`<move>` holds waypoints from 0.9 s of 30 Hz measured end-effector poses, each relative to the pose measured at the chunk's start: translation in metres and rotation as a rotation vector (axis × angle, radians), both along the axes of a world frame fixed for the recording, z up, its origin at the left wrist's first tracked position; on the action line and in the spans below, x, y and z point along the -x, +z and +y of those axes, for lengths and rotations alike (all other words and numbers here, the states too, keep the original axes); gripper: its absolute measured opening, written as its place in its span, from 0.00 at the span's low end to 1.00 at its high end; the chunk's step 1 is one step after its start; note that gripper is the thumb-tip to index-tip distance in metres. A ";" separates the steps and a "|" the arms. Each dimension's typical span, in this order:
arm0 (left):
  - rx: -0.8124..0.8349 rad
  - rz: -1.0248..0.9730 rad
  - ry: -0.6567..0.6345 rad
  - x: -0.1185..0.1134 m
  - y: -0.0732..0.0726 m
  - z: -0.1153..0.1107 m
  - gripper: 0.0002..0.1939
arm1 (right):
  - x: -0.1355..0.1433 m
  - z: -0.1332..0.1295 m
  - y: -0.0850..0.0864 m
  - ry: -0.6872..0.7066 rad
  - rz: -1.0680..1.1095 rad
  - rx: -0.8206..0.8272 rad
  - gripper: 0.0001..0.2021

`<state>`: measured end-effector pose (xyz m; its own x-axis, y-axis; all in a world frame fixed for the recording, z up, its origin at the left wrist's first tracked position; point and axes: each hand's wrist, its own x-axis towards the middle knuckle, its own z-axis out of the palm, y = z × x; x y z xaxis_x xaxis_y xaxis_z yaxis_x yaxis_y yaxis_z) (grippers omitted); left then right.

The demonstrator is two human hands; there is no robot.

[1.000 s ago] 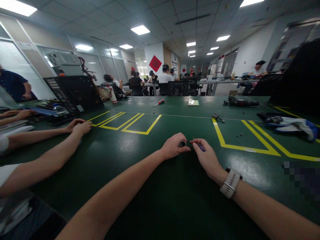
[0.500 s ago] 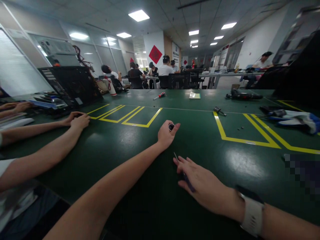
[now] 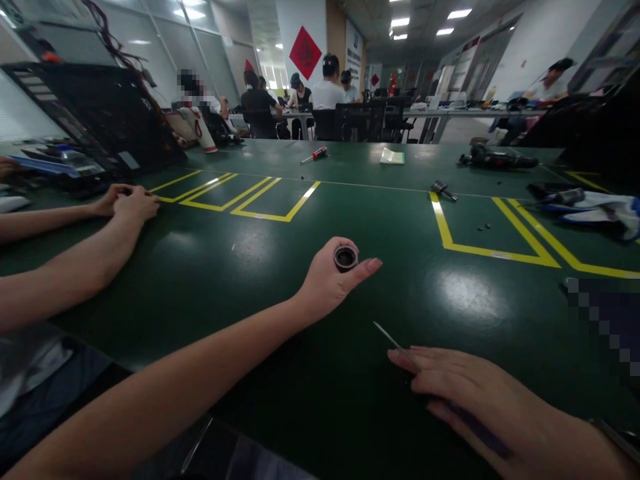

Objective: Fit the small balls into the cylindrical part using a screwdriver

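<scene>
1. Left hand (image 3: pixel 325 279): grasping the round hollow part (image 3: pixel 345 259), open end facing up; thumb extended alongside. Part held above the green table (image 3: pixel 200 267).
2. Right hand (image 3: pixel 465 393): fingers closed round the dark-handled tool (image 3: pixel 399 345), nearer the camera and right of the part; thin shaft apart from it.
3. Beyond the part, right: metal fitting (image 3: pixel 443 191), at yellow tape (image 3: pixel 443 223).
4. Beyond, slightly left: red-handled screwdriver (image 3: pixel 315 155).
5. Beyond, far left: co-worker's hands (image 3: pixel 134 202).

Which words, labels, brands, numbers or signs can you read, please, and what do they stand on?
No text can be read here.
Red diamond sign on the pillar: mark too blurred.
Wall panel beyond it: lettering too small and blurred.
Small pale labels on the yellow tape: too small.
</scene>
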<state>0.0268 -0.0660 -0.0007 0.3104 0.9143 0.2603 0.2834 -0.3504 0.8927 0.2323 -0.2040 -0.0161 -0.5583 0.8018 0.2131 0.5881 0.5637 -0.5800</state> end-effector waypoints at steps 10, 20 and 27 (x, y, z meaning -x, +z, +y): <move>-0.188 0.190 -0.210 0.002 0.010 -0.020 0.12 | -0.017 0.000 0.000 -0.565 0.579 0.135 0.13; 0.406 0.070 -0.486 0.001 0.016 -0.042 0.17 | -0.014 0.000 0.003 -0.539 0.498 0.237 0.14; 0.631 -0.100 -0.495 -0.001 0.021 -0.044 0.21 | -0.002 0.003 0.022 -0.420 0.252 0.104 0.15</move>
